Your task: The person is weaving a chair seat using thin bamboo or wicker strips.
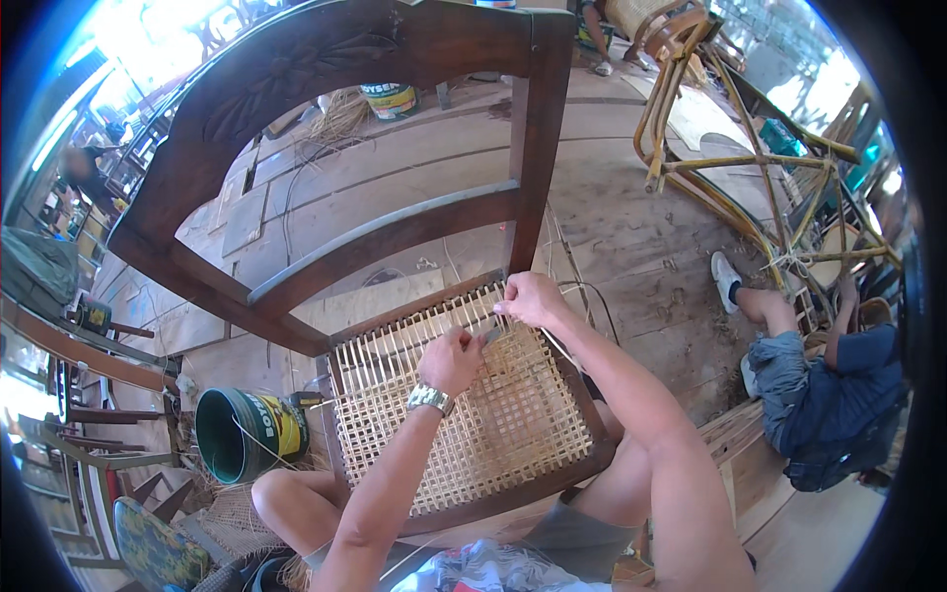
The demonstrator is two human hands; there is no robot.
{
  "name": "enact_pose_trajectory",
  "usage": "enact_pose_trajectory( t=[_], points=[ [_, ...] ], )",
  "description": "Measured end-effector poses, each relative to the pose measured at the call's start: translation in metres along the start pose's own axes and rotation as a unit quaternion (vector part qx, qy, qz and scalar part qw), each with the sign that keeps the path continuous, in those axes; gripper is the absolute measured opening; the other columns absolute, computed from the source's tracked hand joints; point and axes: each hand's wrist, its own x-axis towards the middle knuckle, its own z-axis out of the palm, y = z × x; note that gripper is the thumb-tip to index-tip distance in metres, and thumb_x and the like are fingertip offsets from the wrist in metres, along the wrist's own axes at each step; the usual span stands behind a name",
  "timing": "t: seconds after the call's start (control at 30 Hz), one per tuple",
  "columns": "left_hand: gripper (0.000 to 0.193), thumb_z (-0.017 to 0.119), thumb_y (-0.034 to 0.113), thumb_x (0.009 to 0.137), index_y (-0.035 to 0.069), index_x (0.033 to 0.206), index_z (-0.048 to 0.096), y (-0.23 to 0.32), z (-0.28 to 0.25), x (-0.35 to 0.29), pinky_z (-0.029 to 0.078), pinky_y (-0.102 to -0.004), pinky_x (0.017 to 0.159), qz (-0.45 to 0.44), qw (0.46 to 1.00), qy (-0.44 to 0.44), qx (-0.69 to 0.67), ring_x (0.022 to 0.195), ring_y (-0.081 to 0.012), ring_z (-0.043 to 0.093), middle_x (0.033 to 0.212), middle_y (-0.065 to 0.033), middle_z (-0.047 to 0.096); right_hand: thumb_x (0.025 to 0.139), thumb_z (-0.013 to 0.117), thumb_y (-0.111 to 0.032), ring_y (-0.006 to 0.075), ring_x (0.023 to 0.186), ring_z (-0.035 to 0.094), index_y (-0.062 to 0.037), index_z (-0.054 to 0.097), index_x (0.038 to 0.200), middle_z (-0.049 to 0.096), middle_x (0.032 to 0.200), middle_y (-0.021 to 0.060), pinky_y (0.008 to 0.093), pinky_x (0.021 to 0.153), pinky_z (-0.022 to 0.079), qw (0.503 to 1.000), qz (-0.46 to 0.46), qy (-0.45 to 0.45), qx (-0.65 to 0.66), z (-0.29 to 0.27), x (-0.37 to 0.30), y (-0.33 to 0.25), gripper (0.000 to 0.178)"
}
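A dark wooden chair with a carved back stands before me, its seat between my legs. Light cane strips are woven in an open grid over the seat; toward the back rail they run mostly one way. My left hand, with a metal watch on its wrist, rests on the weave with its fingers closed. A small flat grey piece sticks out by its fingertips; its kind is unclear. At the back right corner of the seat, my right hand pinches a cane strip against the frame.
A green bucket lies tipped at the left, and another bucket stands beyond the chair with loose strands near it. On the right, a person sits by a bamboo or rattan frame. Wooden boards make up the floor.
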Motion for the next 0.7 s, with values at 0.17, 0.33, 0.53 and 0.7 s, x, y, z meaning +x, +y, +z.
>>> enact_pose_trajectory(
  t=[0.17,0.33,0.53,0.7],
  points=[
    [0.033,0.062,0.039,0.093,0.007,0.091,0.069,0.007,-0.005,-0.001,0.054,-0.0491,0.073,-0.009,1.000,-0.030,0.001,0.083,-0.0381,0.070,0.085,-0.0189,0.071,0.074,0.084,-0.037,0.0242,0.067,0.068,-0.0065,0.068,0.077,0.070,0.073,0.0121,0.0375,0.065,0.052,0.998,-0.046,0.032,-0.032,0.003,0.001,0.007,0.035],
    [0.029,0.056,0.032,0.097,0.006,0.092,0.069,0.042,-0.014,0.012,0.055,-0.0491,0.074,0.050,0.986,-0.031,0.153,0.086,-0.0370,0.070,0.090,-0.0177,0.072,0.072,0.087,-0.031,0.0274,0.074,0.069,-0.0061,0.067,0.078,0.070,0.078,0.0132,0.0391,0.068,0.053,0.996,0.008,-0.017,0.085,-0.007,-0.003,0.008,0.032],
    [0.036,0.065,0.043,0.090,0.009,0.093,0.072,0.023,-0.017,0.026,0.054,-0.0466,0.075,0.038,0.994,-0.079,0.064,0.087,-0.0338,0.070,0.091,-0.0165,0.072,0.072,0.087,-0.029,0.0276,0.073,0.068,-0.0053,0.067,0.076,0.070,0.078,0.0134,0.0387,0.067,0.052,0.999,-0.040,0.035,0.003,-0.002,0.000,0.020,0.031],
    [0.035,0.065,0.044,0.091,0.010,0.093,0.072,0.017,-0.011,0.014,0.054,-0.0464,0.075,0.005,0.999,-0.051,-0.004,0.086,-0.0354,0.070,0.088,-0.0161,0.073,0.072,0.086,-0.030,0.0290,0.074,0.068,-0.0051,0.067,0.076,0.070,0.079,0.0145,0.0387,0.069,0.052,0.998,-0.052,0.022,-0.019,-0.005,0.000,0.020,0.032]
  ],
)
